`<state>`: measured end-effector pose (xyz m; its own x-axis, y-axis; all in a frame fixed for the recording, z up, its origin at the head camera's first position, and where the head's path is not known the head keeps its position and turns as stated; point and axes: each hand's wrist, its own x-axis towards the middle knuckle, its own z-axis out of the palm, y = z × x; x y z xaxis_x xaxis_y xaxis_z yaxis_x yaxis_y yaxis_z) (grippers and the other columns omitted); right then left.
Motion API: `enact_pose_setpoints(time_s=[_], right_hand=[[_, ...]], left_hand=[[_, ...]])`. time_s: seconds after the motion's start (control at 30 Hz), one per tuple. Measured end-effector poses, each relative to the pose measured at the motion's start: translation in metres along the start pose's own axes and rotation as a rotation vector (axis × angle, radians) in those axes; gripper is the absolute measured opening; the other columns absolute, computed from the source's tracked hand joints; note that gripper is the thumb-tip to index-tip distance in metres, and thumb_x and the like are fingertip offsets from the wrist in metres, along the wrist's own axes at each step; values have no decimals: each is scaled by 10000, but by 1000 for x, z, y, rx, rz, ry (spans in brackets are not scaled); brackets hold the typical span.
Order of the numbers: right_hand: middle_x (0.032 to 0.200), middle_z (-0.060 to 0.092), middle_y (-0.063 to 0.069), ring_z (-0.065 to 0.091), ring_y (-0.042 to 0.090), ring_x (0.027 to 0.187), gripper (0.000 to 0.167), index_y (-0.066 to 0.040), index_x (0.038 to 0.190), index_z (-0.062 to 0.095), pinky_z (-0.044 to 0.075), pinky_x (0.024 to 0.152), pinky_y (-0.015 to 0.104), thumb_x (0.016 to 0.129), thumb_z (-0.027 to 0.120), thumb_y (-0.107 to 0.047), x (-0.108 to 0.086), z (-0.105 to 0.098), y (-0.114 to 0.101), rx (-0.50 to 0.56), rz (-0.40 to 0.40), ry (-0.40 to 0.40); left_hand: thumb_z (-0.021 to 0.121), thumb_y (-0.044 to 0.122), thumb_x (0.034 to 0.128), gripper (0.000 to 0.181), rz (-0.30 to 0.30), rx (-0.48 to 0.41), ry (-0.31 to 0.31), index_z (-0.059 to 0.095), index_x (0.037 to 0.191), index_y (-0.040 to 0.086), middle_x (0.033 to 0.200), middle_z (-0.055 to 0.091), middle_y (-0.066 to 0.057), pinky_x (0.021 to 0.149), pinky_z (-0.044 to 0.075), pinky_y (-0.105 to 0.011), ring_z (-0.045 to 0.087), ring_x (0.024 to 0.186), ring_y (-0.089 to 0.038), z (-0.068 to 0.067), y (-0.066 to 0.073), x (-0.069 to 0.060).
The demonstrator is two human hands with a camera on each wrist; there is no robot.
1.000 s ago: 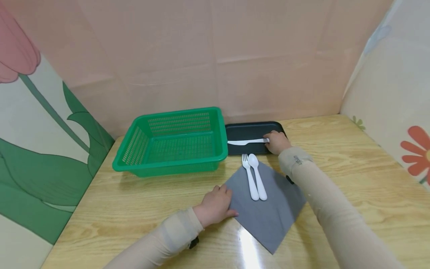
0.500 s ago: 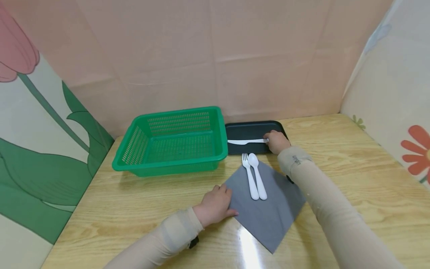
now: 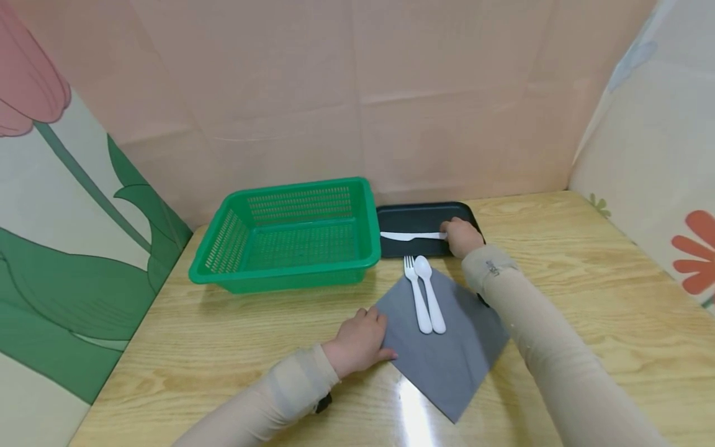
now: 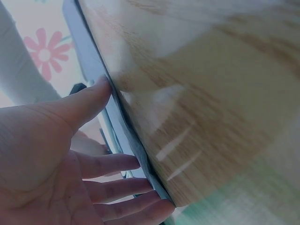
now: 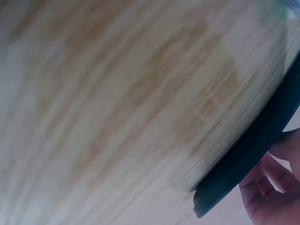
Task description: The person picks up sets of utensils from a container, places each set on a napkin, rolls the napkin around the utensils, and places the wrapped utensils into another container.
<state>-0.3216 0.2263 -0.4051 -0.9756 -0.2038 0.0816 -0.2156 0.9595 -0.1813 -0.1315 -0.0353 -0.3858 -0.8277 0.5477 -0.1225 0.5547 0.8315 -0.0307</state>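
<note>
My left hand (image 3: 360,341) rests at the left corner of a grey napkin (image 3: 447,366), its fingers fairly straight along the edge in the left wrist view. A white plastic fork (image 3: 419,301) and a white plastic spoon (image 3: 432,301) lie side by side on the napkin, their heads past its far corner. Farther back, my right hand (image 3: 462,237) is over the right end of a black tray (image 3: 419,215), pinching the handle end of a white plastic knife (image 3: 408,236). In the right wrist view, curled fingers (image 5: 276,180) show behind the tray's rim; the knife is hidden there.
An empty green plastic basket (image 3: 296,271) stands left of the tray, its rim beside the tray and the knife's tip. All of this is on a wood-grain table (image 3: 592,267) that meets a pink back wall (image 3: 279,93).
The head view has shifted very slightly. Both hands, the knife and the other things hold their places.
</note>
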Motion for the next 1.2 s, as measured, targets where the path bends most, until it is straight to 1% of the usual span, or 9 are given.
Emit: enact_pose_setpoints(time_s=[0.23,0.53,0.77,1.03,1.2], right_hand=[[986,564,214,585,368,886,181,-8,1064,610,492,767,488,903,529,-9,-1,-3,-2,9,0,2],[979,571,222,579,348,897,183,11,1059,610,489,797,460,891,536,15,-3,-12,-8,-10,-5,-8],[983,573,230,582,353,904,180,24,1049,609,485,817,463,878,551,18,-1,-14,-4,-19,-15,6],[1021,560,236,575,351,927,199,19,1083,599,487,813,462,897,526,15,0,-17,-1,-2,23,-29],[1023,556,241,571,351,934,199,30,1084,592,485,817,457,898,521,21,-3,-25,-5,5,17,-31]], left_hand=[[623,542,817,530,-3,8,12,594,1027,56,960,575,-56,617,488,-256,532,841,-158,-1,0,-2],[616,539,823,538,4,6,5,593,1047,51,1003,586,-70,644,501,-261,546,873,-167,-3,0,-3],[613,541,824,536,3,7,3,590,1044,53,995,582,-65,634,498,-257,543,872,-165,-3,0,-3],[615,542,822,541,2,5,9,591,1041,47,989,582,-66,636,497,-257,541,870,-167,-2,0,-3],[617,539,821,540,2,3,7,592,1042,46,991,582,-67,638,497,-260,539,871,-167,-3,0,-3]])
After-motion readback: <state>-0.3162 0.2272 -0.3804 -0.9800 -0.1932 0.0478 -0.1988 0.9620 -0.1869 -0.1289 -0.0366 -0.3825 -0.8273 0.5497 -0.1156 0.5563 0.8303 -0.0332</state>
